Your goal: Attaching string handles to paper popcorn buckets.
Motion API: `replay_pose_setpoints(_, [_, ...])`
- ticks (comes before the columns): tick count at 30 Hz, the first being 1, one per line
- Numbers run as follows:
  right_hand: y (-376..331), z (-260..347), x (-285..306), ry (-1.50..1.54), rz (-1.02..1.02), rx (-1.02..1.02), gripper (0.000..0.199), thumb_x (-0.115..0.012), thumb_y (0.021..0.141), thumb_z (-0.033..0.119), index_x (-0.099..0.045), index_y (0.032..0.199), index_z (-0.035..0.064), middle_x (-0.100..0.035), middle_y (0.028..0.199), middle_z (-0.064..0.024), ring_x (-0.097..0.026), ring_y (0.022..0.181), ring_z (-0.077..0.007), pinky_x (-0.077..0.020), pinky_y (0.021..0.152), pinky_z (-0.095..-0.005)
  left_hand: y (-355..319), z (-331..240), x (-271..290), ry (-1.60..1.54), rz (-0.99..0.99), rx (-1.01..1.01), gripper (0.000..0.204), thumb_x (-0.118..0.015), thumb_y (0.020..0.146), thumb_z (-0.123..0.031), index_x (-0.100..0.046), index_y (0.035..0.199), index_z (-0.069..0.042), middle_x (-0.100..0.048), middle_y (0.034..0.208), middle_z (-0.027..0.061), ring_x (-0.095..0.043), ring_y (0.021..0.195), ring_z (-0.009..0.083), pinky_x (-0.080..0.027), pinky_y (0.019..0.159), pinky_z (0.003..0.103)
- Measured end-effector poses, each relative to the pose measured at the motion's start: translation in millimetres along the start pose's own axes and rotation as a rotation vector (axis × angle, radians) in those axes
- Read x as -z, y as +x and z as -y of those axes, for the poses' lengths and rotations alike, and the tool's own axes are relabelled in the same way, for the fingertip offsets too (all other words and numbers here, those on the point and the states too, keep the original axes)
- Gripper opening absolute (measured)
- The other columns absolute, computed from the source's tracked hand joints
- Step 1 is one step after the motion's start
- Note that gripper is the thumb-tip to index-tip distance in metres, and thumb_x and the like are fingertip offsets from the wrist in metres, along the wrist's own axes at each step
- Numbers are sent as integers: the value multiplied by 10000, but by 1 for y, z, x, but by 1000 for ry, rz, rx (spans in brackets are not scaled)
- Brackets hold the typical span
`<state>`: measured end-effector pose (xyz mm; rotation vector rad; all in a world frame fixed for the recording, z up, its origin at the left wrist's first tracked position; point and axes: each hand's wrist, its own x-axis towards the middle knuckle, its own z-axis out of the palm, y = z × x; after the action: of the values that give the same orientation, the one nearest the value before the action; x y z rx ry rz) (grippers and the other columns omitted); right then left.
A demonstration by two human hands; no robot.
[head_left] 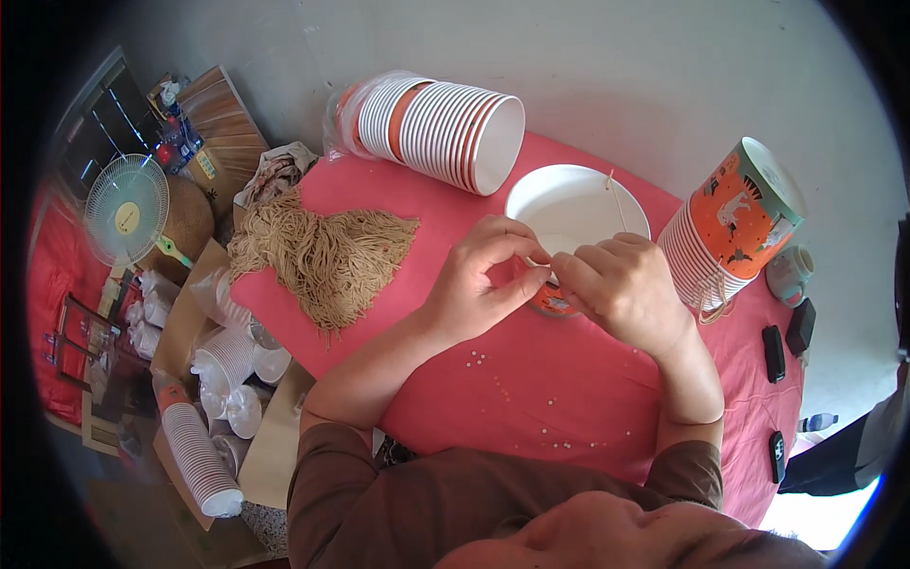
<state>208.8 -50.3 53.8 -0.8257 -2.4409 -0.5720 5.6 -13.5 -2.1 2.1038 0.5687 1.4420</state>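
A white-lined paper bucket (545, 194) with an orange printed outside stands in front of me. A thin beige cord (618, 199) hangs from its far right rim down to my right hand. My left hand (493, 275) is at the bucket's near rim, thumb and forefinger pinched together; what lies between their tips is too small to make out. Right beside it, my right hand (616, 284) is closed with its fingers curled in, and the cord runs in behind its knuckles. Both hands cover part of the near rim.
Bundled beige cords (332, 256) lie left on the red-covered table (569, 379). Stacked buckets (441, 128) lie sideways at the back; an orange stack (730, 213) stands upside down at right. Small white dots (477, 358) are scattered nearby. A fan (128, 213) and a carton (270, 446) stand left.
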Motion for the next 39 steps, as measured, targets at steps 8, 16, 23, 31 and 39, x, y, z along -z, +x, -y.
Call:
replay_pose_setpoints(8, [0, 2, 1, 17, 12, 14, 162, -696, 740, 171, -600, 844, 93, -534, 629, -5, -627, 574, -169, -492, 528, -327, -1, 1, 0, 99, 31, -35, 157, -742, 735, -20, -639, 852, -41, -647, 933, 69, -610, 897, 239, -470, 826, 368])
replay_pose_setpoints(16, [1, 1, 4, 66, -17, 6, 166, -672, 732, 155, -585, 856, 87, -551, 668, -15, -631, 618, -189, -486, 556, -338, 0, 0, 1, 121, 25, -36, 132, -703, 743, -37, -600, 820, -65, -637, 939, 60, -594, 929, 243, -422, 891, 376])
replay_pose_setpoints(23, [1, -11, 14, 56, -175, -60, 150, -688, 732, 90, -581, 834, 64, -543, 680, -42, -598, 592, -218, -463, 543, -360, -1, 3, 6, 176, 54, -39, 113, -676, 766, -22, -595, 844, -32, -625, 1113, 121, -571, 1077, 268, -442, 937, 377])
replay_pose_setpoints(31, [-4, -26, 28, 0, -331, -188, 173, -707, 714, 5, -575, 815, 52, -591, 690, -59, -586, 564, -251, -454, 516, -363, -2, 6, -1, 229, 11, -75, 124, -704, 749, -65, -606, 822, -86, -608, 1093, 78, -544, 1057, 267, -367, 995, 459])
replay_pose_setpoints(39, [-7, -31, 29, -38, -360, -261, 162, -682, 731, -30, -565, 804, 54, -584, 675, -62, -566, 546, -232, -441, 506, -346, -2, 5, -5, 371, -18, -190, 119, -695, 735, -74, -597, 800, -97, -609, 1071, 72, -549, 1019, 274, -333, 1050, 508])
